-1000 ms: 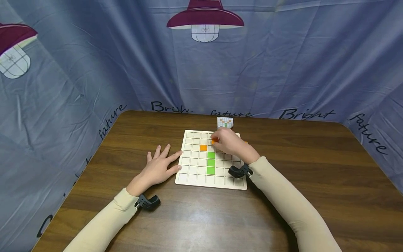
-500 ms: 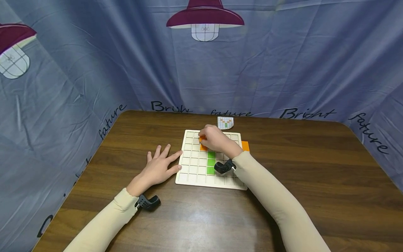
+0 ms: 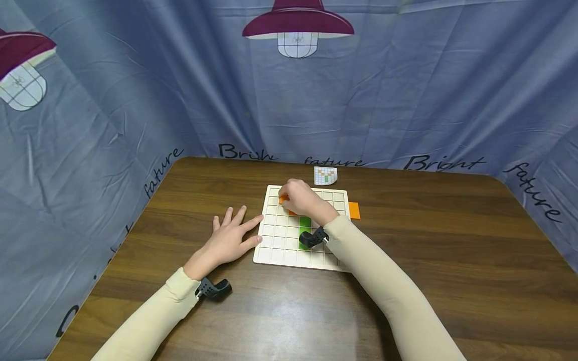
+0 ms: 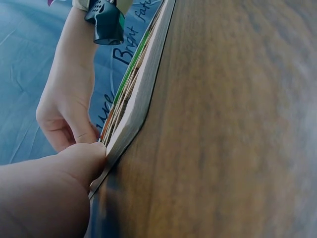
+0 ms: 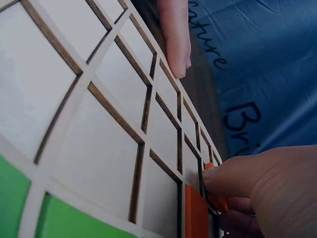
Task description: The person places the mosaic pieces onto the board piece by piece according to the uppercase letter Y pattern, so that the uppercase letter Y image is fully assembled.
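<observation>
A pale grid board (image 3: 273, 253) lies on the table. My right hand (image 3: 301, 196) pinches a small orange square tile (image 5: 209, 165) over the board's upper left cells; the right wrist view shows thumb and fingers on it. Close beside it, another orange tile (image 5: 196, 213) sits in a cell, mostly covered by the hand in the head view. Green tiles (image 3: 305, 221) form a column below, partly behind the wrist strap. My left hand (image 3: 228, 240) rests on the table with fingers spread, its thumb and index fingertip touching the board's left edge.
A small printed card (image 3: 325, 175) with a coloured grid pattern lies behind the board. Orange pieces (image 3: 354, 210) lie against the board's right edge. The wooden table (image 3: 451, 240) extends to both sides, and a blue printed curtain (image 3: 384, 100) hangs behind it.
My right hand has moved left across the board with the orange tile between its fingers. The orange pieces at the board's right edge have come into fuller view. My left hand stays put.
</observation>
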Available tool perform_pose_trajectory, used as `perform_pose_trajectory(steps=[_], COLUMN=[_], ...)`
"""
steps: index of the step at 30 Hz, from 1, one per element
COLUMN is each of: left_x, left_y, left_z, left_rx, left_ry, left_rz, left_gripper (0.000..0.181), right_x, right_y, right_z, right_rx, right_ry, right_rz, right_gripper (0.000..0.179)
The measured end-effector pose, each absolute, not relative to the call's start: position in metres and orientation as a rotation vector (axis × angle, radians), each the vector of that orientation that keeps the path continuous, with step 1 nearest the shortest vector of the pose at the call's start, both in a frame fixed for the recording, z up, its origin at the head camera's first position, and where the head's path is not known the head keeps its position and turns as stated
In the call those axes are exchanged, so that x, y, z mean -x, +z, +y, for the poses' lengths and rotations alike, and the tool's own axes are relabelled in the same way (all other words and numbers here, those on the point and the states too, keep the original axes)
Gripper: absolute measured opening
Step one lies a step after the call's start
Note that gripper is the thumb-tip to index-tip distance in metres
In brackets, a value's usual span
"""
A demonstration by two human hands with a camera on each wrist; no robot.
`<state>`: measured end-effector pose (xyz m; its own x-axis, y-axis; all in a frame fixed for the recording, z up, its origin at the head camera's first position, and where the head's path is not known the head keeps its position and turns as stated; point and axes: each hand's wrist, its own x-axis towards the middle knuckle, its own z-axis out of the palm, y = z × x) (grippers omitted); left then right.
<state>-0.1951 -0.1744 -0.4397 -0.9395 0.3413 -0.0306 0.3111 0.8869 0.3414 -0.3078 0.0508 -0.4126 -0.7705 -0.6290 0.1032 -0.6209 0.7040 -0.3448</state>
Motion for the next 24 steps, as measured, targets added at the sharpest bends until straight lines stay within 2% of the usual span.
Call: perform_pose_trajectory(steps=[11,24], left_x=[0.1951,0.1958], left_y=[-0.4388,-0.4389], left_z=[-0.1734,-0.1735], left_rx=[-0.519,-0.518], left_ry=[0.534,0.525], left_rz=[2.977,2.967], left_gripper=[0.059,0.06], right_x=[0.307,0.3068], right_y=[-0.4137,-0.4135], right_z=[0.0489,0.049], right_rx=[1.134,1.098], right_ry=[-0.569,-0.575], right_rz=[2.877,2.886], right_gripper=[0.021,0.023])
